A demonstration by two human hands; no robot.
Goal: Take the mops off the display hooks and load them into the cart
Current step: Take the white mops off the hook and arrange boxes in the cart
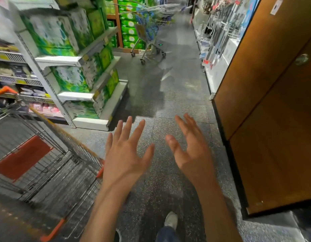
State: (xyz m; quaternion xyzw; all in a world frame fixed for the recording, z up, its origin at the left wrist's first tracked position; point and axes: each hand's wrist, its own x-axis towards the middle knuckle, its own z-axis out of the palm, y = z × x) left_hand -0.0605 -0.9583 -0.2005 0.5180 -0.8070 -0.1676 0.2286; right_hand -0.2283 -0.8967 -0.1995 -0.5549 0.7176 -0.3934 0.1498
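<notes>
Dim aisle, glare on the floor [168,95], motion blur throughout, wide-angle bending at edges.

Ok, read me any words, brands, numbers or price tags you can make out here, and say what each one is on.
None can be read.
Green tissue packs: printing blurred.
Yellow shelf-edge price tags: too small and blurred.
White tag on the brown cabinet: a dark mark only, unreadable.
Hanging goods on the right display: labels blurred.
Left hand and right hand hold nothing.
</notes>
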